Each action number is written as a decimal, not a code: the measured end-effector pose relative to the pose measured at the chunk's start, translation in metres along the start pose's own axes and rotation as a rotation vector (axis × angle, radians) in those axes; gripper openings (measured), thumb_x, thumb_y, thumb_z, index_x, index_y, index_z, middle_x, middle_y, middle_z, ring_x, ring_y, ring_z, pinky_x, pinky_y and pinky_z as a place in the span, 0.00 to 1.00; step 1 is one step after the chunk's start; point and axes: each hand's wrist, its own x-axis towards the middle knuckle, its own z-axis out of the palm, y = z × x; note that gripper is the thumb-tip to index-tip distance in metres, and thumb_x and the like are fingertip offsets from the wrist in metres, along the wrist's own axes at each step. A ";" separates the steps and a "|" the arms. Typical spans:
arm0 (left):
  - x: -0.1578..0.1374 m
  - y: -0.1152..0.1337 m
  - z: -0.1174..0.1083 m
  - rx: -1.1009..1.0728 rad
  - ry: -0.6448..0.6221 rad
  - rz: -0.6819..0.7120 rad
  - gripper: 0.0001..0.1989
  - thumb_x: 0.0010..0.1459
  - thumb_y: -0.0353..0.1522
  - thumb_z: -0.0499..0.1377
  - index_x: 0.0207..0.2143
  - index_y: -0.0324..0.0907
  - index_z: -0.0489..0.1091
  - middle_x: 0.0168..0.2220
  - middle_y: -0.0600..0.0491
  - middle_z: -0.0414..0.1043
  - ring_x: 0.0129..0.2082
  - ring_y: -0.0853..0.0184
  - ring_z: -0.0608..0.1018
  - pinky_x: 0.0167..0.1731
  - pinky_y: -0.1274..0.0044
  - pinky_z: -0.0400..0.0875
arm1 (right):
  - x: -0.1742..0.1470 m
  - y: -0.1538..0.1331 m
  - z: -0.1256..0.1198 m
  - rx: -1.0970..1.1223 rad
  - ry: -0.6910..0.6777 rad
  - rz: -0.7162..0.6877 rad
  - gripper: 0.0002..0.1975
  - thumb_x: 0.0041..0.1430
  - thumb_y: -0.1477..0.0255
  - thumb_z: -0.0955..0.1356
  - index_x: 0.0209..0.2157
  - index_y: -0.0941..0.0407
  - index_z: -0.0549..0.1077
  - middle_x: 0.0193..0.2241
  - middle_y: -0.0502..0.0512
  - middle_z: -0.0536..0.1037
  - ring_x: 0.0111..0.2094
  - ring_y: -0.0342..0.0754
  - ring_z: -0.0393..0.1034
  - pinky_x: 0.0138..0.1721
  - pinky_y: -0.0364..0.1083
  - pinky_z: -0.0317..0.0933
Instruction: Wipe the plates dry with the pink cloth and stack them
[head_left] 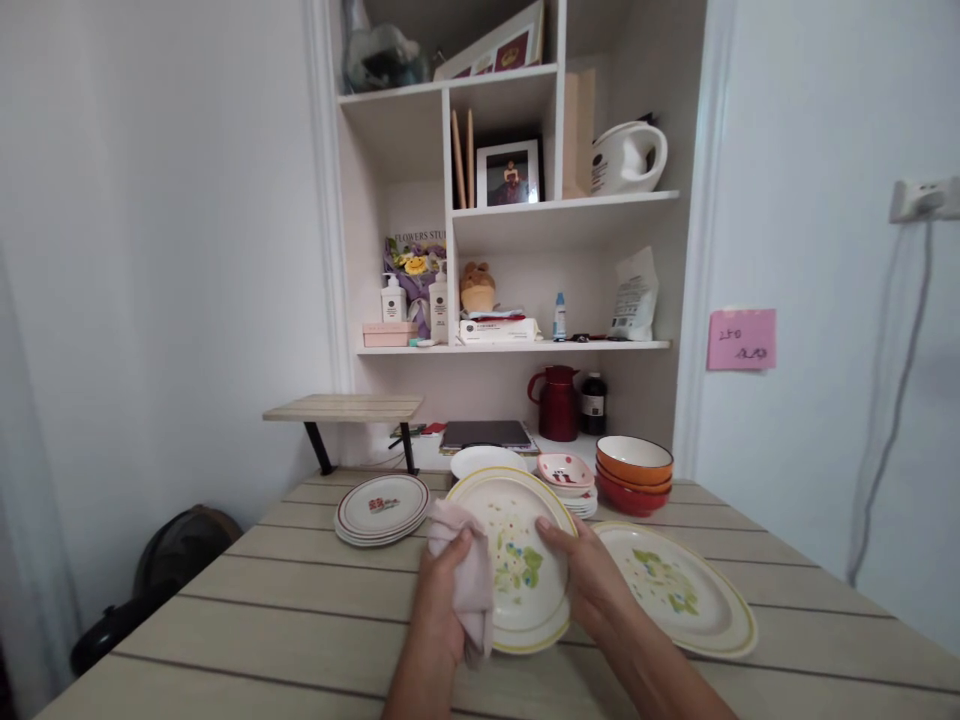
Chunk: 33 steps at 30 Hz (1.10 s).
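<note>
Tilted up in front of me is an oval plate [517,600] with a yellow rim and a green leaf pattern. My right hand [589,570] grips its right edge, thumb on the face and fingers hidden behind. A pale pink cloth [472,595] is bunched in my left hand [442,595] and pressed against the plate's left edge. My left fingers are partly hidden by the cloth. On the table to the right lies a matching oval plate [712,590], flat.
A stack of round plates [382,505] sits at left, near a small raised shelf [345,407]. Behind are a white plate [487,460], small patterned bowls [566,470] and stacked orange and red bowls [637,460]. A red jug [559,405] stands against the shelving.
</note>
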 end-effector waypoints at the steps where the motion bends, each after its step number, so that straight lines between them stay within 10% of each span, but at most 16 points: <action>1: 0.001 -0.001 -0.001 -0.007 0.008 -0.005 0.25 0.43 0.35 0.70 0.45 0.37 0.72 0.39 0.42 0.81 0.41 0.51 0.81 0.42 0.64 0.75 | 0.000 0.002 0.001 0.014 0.021 -0.007 0.36 0.43 0.75 0.76 0.56 0.57 0.65 0.31 0.59 0.84 0.30 0.58 0.79 0.36 0.57 0.73; 19: -0.007 -0.035 0.017 -0.258 -0.018 -0.145 0.20 0.49 0.29 0.66 0.46 0.37 0.73 0.43 0.41 0.80 0.46 0.52 0.80 0.49 0.63 0.73 | -0.006 0.030 0.019 0.289 0.136 -0.049 0.34 0.50 0.74 0.72 0.59 0.50 0.62 0.35 0.53 0.84 0.36 0.56 0.79 0.40 0.55 0.73; 26: 0.001 -0.004 0.004 -0.093 0.142 0.022 0.19 0.42 0.29 0.69 0.41 0.37 0.74 0.37 0.45 0.81 0.38 0.55 0.82 0.42 0.67 0.76 | 0.003 -0.003 0.004 -0.011 0.037 0.000 0.33 0.46 0.73 0.75 0.55 0.51 0.66 0.33 0.52 0.83 0.29 0.49 0.77 0.28 0.45 0.70; 33: -0.006 0.010 0.001 0.085 0.008 0.129 0.26 0.36 0.29 0.71 0.42 0.38 0.74 0.37 0.45 0.81 0.38 0.54 0.81 0.40 0.67 0.75 | -0.010 -0.039 -0.006 -0.177 -0.147 -0.015 0.38 0.47 0.66 0.76 0.59 0.45 0.62 0.41 0.54 0.82 0.33 0.51 0.78 0.33 0.48 0.71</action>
